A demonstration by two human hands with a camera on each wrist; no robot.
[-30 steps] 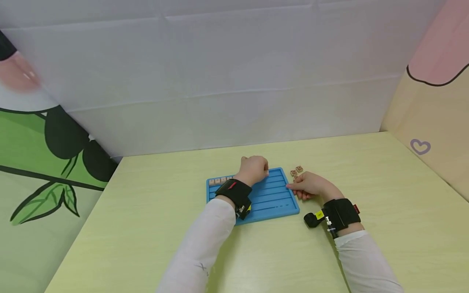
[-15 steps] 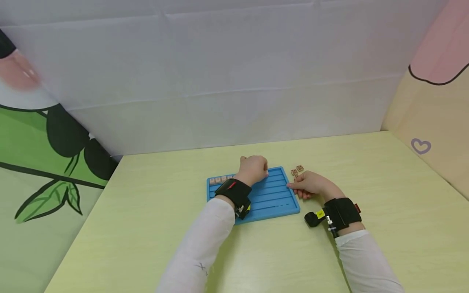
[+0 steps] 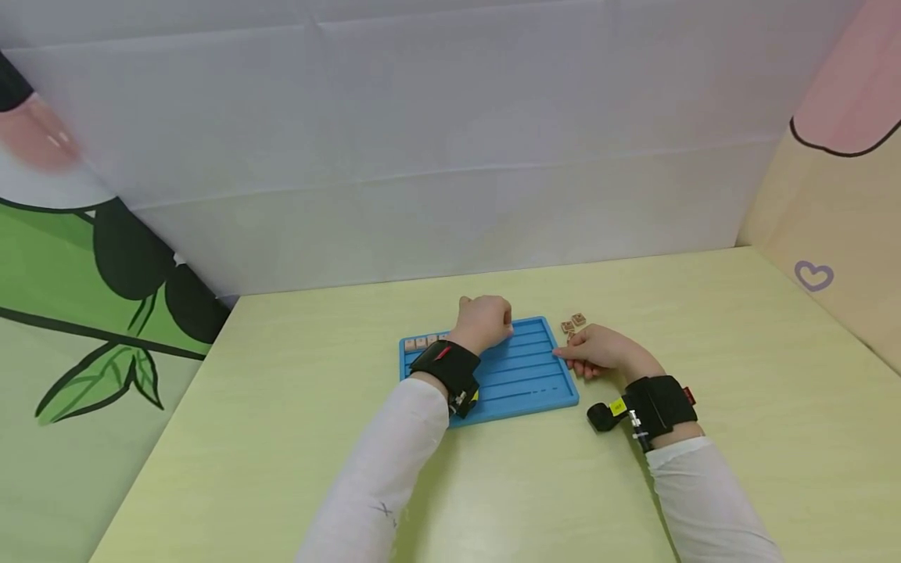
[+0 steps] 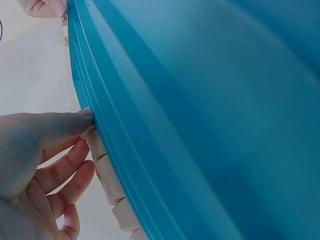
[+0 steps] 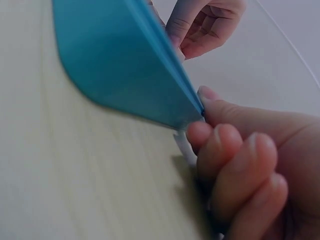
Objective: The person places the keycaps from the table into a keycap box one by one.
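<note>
A blue ridged tray (image 3: 521, 383) lies on the table, with several small wooden tiles (image 3: 421, 343) lined up in its far row from the left. At that row my left hand (image 3: 482, 322) pinches a wooden tile (image 4: 89, 133) between thumb and fingers, against the end of the row of tiles (image 4: 111, 180) in the left wrist view. The hand and wrist hide part of the row in the head view. My right hand (image 3: 598, 349) grips the tray's right edge between thumb and forefinger; in the right wrist view the blue tray (image 5: 115, 70) appears close up.
Several loose wooden tiles (image 3: 573, 322) lie just beyond the right hand, beside the tray's far right corner. A pale wood-grain table (image 3: 317, 407) carries everything. A white wall sheet (image 3: 422, 156) stands behind it, with printed panels at both sides.
My left hand has slid slightly left along the far row. The right hand stays on the tray's edge, and the head view has shifted a little.
</note>
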